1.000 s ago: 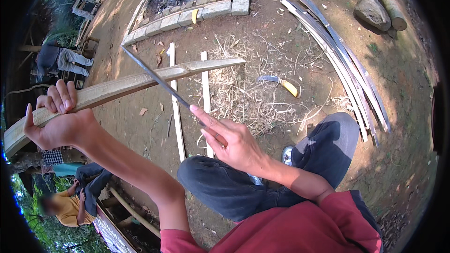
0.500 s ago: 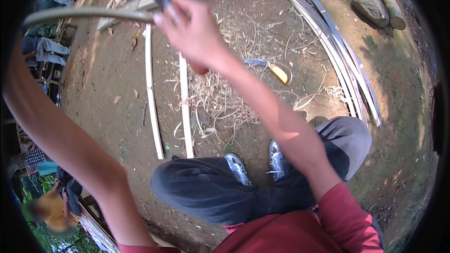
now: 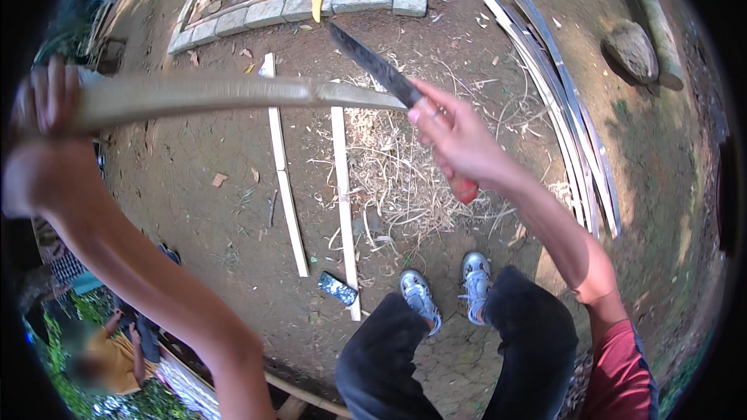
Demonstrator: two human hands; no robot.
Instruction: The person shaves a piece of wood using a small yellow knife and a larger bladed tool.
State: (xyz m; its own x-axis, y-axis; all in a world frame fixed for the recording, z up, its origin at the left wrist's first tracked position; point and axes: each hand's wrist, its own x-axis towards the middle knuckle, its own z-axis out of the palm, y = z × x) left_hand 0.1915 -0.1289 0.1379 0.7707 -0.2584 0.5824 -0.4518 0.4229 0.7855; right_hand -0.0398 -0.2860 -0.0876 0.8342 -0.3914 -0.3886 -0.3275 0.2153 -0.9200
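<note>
Our left hand (image 3: pixel 47 109) grips the bamboo slat (image 3: pixel 218 93) at its left end, held level above the dirt; right hand (image 3: pixel 459 144) closed on the knife (image 3: pixel 373 66), blade at its tip; slat looks light, stiff, splintery; we'd hold well behind the edge.
</note>
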